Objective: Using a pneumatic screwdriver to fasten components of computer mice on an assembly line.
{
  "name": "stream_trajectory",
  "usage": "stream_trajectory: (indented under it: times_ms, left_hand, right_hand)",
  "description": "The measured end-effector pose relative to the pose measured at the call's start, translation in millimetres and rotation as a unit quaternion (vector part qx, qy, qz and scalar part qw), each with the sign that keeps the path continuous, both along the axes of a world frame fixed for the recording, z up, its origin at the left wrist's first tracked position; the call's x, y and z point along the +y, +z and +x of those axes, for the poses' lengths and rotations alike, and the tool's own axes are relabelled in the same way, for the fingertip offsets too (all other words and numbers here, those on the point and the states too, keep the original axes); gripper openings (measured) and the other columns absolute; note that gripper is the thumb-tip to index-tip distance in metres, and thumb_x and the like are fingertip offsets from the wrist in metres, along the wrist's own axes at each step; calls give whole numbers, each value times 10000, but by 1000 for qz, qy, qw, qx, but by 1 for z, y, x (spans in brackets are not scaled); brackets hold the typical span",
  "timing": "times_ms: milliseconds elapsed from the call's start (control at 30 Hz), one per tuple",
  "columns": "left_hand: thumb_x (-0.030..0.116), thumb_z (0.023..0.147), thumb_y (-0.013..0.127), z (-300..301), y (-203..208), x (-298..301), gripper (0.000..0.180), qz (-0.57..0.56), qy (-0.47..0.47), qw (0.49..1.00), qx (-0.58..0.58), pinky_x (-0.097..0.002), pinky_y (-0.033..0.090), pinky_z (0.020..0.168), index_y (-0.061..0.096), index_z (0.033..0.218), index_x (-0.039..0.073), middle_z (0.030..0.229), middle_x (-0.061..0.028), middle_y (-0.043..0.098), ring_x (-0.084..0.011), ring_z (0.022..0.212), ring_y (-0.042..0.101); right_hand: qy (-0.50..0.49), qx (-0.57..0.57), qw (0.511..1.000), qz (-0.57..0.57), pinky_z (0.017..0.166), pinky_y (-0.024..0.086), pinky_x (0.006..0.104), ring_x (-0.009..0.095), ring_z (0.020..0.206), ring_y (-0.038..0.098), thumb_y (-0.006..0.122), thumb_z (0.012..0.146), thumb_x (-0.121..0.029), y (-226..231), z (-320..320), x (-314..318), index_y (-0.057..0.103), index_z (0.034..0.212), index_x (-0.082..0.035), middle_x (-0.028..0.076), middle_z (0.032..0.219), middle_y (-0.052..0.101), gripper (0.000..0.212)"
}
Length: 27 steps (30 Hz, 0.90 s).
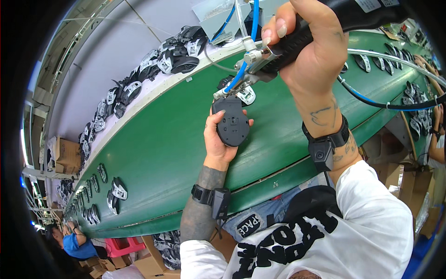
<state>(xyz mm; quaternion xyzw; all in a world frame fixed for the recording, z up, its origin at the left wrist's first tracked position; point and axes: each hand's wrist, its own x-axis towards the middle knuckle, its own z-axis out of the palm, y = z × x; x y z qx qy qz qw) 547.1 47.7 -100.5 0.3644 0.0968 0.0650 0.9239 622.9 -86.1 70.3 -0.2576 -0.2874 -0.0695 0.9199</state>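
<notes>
My left hand (215, 144) is closed around a black computer mouse (233, 124), its underside turned up with small screw holes showing. In my right hand (320, 56) is a black power screwdriver (367, 17), gripped by its body and slanting down to the left. Its metal front end, with a blue hose (255, 18) running to it, reaches the far edge of the mouse. Whether the tip touches the mouse is hard to make out. Just behind the held mouse, partly hidden, a white and black mouse part (247, 95) lies on the green belt (176, 139).
Piles of mouse parts (181, 51) line the ledge along the belt's far side. More mouse parts (117, 189) lie at left on the belt. Looped cables (395, 106) cross the right. A co-worker in blue (76, 245) sits far left; another person's arm (436, 130) shows at right.
</notes>
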Motion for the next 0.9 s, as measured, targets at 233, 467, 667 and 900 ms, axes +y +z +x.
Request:
stream_trajectory:
  times_ms: [233, 467, 667, 900]
  left_hand:
    - [302, 830, 500, -2, 2, -2, 528, 5, -14, 1000, -11, -459, 514, 816, 474, 1258, -6, 1122, -132, 581, -247, 946, 596]
    - [304, 841, 497, -2, 7, 2, 532, 4, -14, 1000, -22, -461, 514, 799, 447, 1278, 5, 1143, -132, 568, -259, 939, 592]
    - [303, 841, 518, 5, -6, 16, 457, -33, 78, 996, 38, -482, 484, 824, 466, 1250, 106, 1101, -117, 575, -283, 963, 574]
    - [323, 841, 502, 0, 2, 10, 494, -66, 11, 996, -51, -483, 470, 837, 448, 1294, 135, 1232, -124, 533, -282, 982, 568]
  right_hand:
    - [-22, -81, 996, 2, 451, 466, 288, 154, 454, 485, 560, 858, -64, -19, 20, 2, 445, 1102, 9, 67, 564, 481, 279]
    - [-46, -77, 996, -13, 449, 462, 283, 156, 448, 485, 550, 868, -78, -13, 17, -3, 451, 1088, 12, 70, 563, 480, 257]
    - [-65, -86, 994, -10, 454, 460, 278, 159, 450, 496, 574, 854, -70, -13, 23, -4, 471, 1057, 18, 69, 560, 489, 243]
    - [-48, -65, 996, -27, 445, 444, 270, 159, 448, 502, 604, 835, -53, -19, 21, 5, 517, 920, -2, 60, 565, 498, 132]
